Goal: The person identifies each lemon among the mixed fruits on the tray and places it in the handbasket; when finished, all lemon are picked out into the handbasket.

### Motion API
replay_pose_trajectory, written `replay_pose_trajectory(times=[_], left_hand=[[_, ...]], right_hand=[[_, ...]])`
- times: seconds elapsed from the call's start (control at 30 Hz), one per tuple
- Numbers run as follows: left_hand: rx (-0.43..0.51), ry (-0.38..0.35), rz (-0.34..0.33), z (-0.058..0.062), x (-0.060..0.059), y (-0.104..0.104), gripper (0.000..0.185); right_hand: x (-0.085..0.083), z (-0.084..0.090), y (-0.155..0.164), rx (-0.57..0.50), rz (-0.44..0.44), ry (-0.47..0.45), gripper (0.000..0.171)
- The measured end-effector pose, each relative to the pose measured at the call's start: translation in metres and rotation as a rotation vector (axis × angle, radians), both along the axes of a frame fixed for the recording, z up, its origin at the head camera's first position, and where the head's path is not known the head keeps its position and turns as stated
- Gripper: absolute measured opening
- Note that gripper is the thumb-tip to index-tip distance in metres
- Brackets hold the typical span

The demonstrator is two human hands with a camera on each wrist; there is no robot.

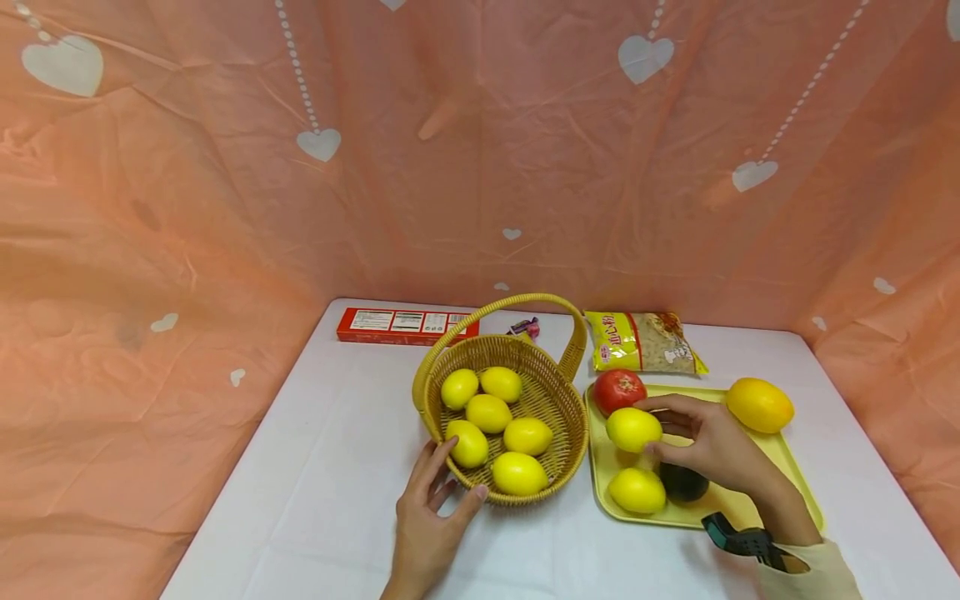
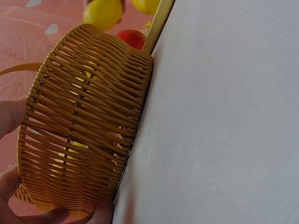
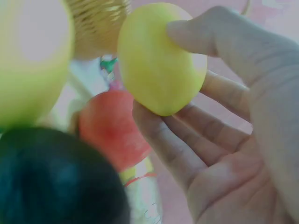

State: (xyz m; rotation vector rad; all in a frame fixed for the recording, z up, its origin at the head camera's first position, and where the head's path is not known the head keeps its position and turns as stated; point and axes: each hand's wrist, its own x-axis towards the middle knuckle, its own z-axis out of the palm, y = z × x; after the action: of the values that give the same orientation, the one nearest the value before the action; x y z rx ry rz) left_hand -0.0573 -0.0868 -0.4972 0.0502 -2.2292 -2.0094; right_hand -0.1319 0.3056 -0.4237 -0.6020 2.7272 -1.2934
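In the head view, a round wicker basket (image 1: 567, 467) with a tall handle stands mid-table and holds several lemons (image 1: 520, 473). My left hand (image 1: 435, 512) grips its near-left rim, fingers over the edge and thumb at the front; the left wrist view shows the fingers against the woven side (image 2: 84, 135). On the right, my right hand (image 1: 716, 442) pinches a lemon (image 1: 633, 429) between thumb and fingers above a yellow tray (image 1: 652, 518). That lemon (image 3: 156, 60) shows whole in the right wrist view. Another lemon (image 1: 637, 491) lies on the tray beside a dark green, avocado-like fruit (image 1: 684, 482).
A red pomegranate (image 1: 618, 391) sits at the tray's back left, and a yellow mango-like fruit (image 1: 759, 405) at its back right. Behind stand a yellow food packet (image 1: 645, 342), a red box (image 1: 397, 325) and a small purple wrapper (image 1: 525, 326). A pink curtain (image 1: 480, 167) hangs behind the table.
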Motion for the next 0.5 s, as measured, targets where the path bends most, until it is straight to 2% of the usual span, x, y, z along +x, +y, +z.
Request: replay_pose_trajectory(times=[0.3, 0.5], left_hand=[[0.006, 0.009, 0.001, -0.001, 0.0, 0.0, 0.069], [0.008, -0.001, 0.002, -0.001, 0.0, 0.0, 0.07]], right_hand=[[-0.005, 0.01, -0.02, -0.112, 0.142, 0.033, 0.044], [-0.014, 0.013, -0.047, -0.066, 0.233, 0.047, 0.041]])
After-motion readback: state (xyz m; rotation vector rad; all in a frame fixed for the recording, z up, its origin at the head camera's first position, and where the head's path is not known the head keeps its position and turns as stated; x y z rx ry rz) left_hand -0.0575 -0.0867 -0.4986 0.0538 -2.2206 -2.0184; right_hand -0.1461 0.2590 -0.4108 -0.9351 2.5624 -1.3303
